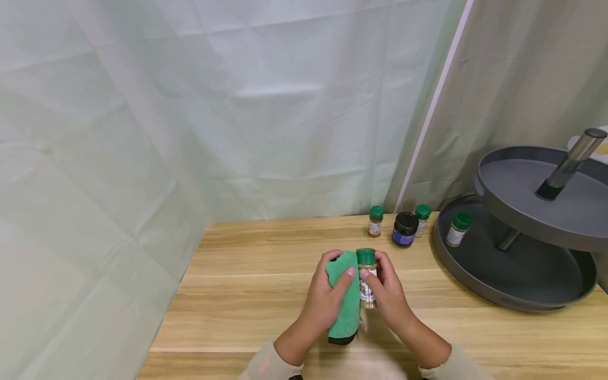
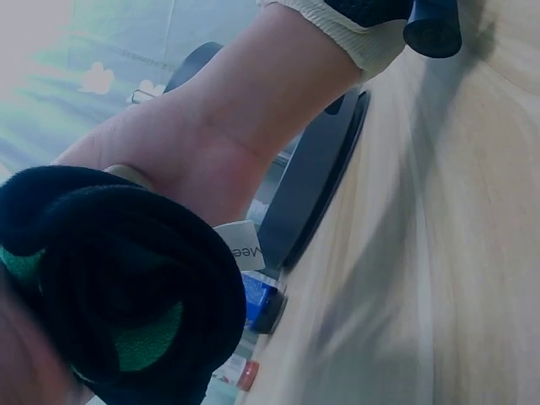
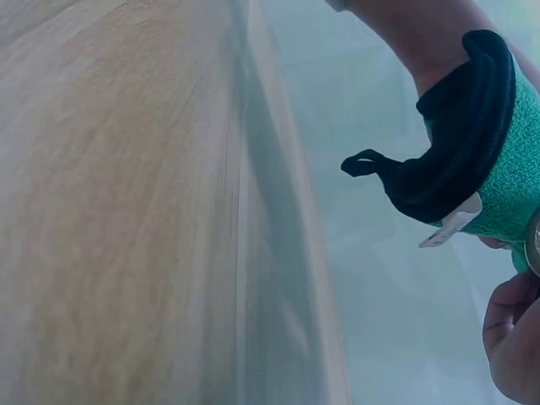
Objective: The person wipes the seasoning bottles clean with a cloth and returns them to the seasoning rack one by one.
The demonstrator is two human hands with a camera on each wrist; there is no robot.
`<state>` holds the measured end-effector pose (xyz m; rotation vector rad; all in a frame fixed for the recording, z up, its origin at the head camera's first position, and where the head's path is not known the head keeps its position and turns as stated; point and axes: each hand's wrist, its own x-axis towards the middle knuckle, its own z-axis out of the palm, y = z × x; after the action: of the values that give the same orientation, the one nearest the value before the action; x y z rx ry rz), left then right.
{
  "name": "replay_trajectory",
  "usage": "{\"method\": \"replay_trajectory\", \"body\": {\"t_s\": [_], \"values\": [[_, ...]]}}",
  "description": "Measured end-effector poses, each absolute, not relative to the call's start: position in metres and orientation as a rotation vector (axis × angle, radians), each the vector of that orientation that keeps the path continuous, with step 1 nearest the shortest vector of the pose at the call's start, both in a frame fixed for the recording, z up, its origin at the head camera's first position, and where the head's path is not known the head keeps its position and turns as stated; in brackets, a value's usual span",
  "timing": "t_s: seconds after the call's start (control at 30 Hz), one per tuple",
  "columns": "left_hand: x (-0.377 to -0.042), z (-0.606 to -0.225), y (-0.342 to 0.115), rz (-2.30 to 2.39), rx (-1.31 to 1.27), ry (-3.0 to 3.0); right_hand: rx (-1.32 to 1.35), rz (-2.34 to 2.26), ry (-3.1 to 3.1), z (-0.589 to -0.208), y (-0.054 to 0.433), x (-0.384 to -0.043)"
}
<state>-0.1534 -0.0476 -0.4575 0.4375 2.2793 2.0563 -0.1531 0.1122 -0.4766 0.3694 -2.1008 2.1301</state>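
Note:
My left hand (image 1: 323, 295) grips a folded green cloth (image 1: 345, 311) with dark edging, thumb across its front. Beside it, my right hand (image 1: 393, 295) holds a clear spice jar (image 1: 368, 290) upright by its side, its green lid on top and pale contents behind a printed label. Cloth and jar meet side by side above the table. From the left wrist, the dark rolled end of the cloth (image 2: 139, 270) fills the lower left. In the right wrist view, the cloth (image 3: 510, 164) shows a hanging loop and a white tag, while the jar's base (image 3: 533, 245) is mostly cut off.
Behind the hands stand a red-brown spice jar (image 1: 375, 221), a black-lidded jar (image 1: 405, 230) and a green-lidded jar (image 1: 421, 220). A two-tier grey turntable (image 1: 527, 293) occupies the right, with another spice jar (image 1: 458, 230) on its lower tier. Pale curtains (image 1: 285, 116) hang behind the wooden table (image 1: 237, 295).

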Motion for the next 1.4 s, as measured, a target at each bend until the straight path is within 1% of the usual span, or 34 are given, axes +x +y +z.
{"method": "replay_trajectory", "body": {"t_s": [0.2, 0.3, 0.57, 0.7, 0.97, 1.13, 1.4], "values": [[-0.149, -0.460, -0.043, 1.875, 0.509, 2.427, 0.140, 2.176, -2.045, -0.472, 0.115, -0.159], [-0.148, -0.461, -0.042, 1.815, 0.565, 2.474, 0.067, 2.183, -2.017, -0.470, 0.119, -0.161], [-0.146, -0.461, -0.038, 1.812, 0.611, 2.366, 0.162, 2.317, -1.815, -0.467, 0.129, -0.165], [-0.148, -0.462, -0.038, 1.864, 0.541, 2.206, 0.183, 2.341, -1.744, -0.464, 0.130, -0.165], [-0.147, -0.464, -0.035, 1.980, 0.408, 1.908, 0.155, 2.241, -1.712, -0.457, 0.128, -0.163], [-0.149, -0.466, -0.033, 2.025, 0.333, 1.848, 0.206, 2.195, -1.718, -0.455, 0.128, -0.163], [-0.154, -0.468, -0.035, 2.144, 0.129, 1.832, 0.278, 2.155, -1.753, -0.458, 0.126, -0.161]]}}
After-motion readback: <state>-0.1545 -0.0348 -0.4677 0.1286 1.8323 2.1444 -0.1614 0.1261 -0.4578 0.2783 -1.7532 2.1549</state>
